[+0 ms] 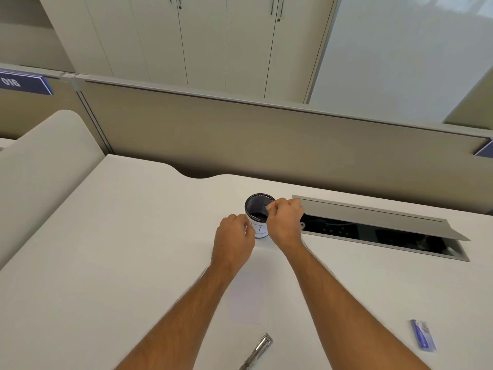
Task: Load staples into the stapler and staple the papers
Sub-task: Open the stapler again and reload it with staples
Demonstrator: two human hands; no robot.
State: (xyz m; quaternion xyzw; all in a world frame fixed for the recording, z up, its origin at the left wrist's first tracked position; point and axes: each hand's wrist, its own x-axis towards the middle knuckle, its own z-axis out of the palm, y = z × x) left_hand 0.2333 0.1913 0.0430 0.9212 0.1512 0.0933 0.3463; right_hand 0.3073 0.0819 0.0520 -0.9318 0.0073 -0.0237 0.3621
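Stapler [257,352] lies open at the near edge of the desk [106,263], just near of the paper [246,297] between the forearms. Far from it, both hands meet at a cup [258,214]: left hand [234,236] curls against its side, right hand [284,220] pinches a small pale bit over its rim. Blue staple box [422,339] lies near right.

A white desk [106,236] meets a beige partition [240,137], with pale cabinets [186,36] behind.
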